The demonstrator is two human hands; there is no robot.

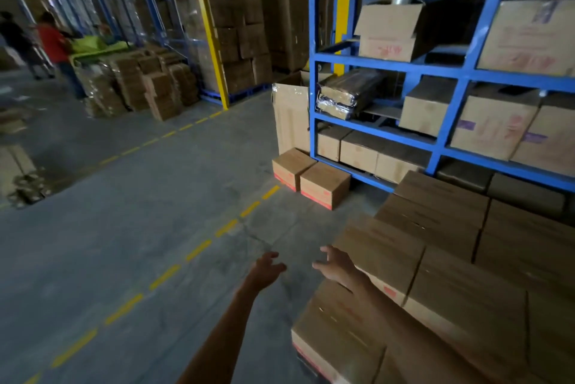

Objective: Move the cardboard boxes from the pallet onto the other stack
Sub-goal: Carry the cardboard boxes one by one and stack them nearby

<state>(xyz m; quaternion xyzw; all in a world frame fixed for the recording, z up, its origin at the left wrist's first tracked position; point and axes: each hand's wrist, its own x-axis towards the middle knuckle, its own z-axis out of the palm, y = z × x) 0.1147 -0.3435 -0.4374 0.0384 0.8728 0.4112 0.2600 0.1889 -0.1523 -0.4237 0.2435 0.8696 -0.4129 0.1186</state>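
A stack of brown cardboard boxes (pixel 451 259) fills the lower right, several across its top layer. Both my arms reach forward over the floor at the stack's left corner. My left hand (pixel 267 268) hovers over the grey floor with loosely spread fingers and holds nothing. My right hand (pixel 337 265) is spread just left of the nearest upper box (pixel 382 256), fingers apart, touching nothing that I can tell. Two small boxes (pixel 311 180) with red bands sit side by side on the floor ahead. No pallet shows under the stack.
A blue steel rack (pixel 312 72) with boxes on its shelves rises behind the stack. A tall carton (pixel 291 116) leans at its left end. A dashed yellow line (pixel 199 250) crosses the concrete floor. Two people (pixel 53 44) stand far left by stacks of flat cardboard (pixel 149 85).
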